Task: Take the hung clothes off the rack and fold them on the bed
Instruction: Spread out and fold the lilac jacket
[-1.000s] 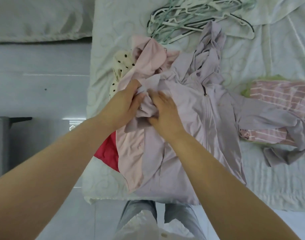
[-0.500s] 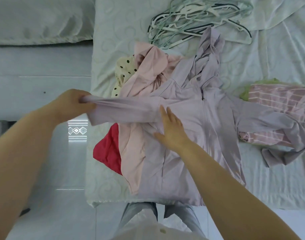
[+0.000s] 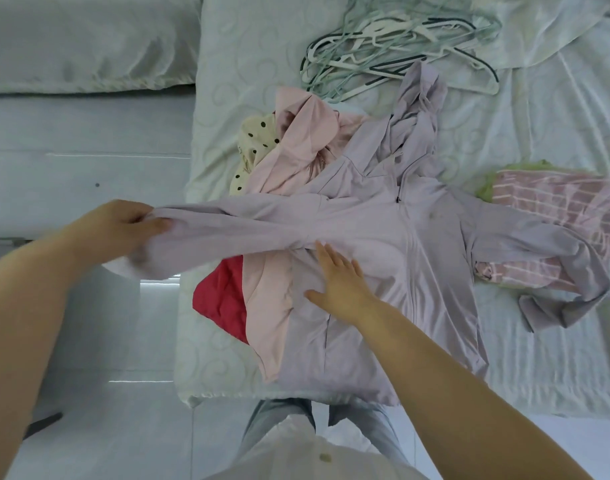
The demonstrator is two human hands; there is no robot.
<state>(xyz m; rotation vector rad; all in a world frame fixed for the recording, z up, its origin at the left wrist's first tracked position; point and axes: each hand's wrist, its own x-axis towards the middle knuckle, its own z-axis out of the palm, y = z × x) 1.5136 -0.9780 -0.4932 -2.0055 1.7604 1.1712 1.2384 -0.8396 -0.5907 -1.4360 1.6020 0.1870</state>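
The lilac zip hoodie (image 3: 410,244) lies face up at frame centre on the bed (image 3: 227,57), atop a pink garment (image 3: 296,150). The left hand (image 3: 120,226) pinches its sleeve cuff, drawing the sleeve taut toward frame left, likely to straighten it for folding. The right hand (image 3: 341,282), fingers flat and spread, pins the chest so the body stays put.

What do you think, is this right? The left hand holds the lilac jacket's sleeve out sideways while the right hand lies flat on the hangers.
Not quite. The head view shows the right hand flat on the jacket itself, not the hangers. The left hand does hold the sleeve out sideways.
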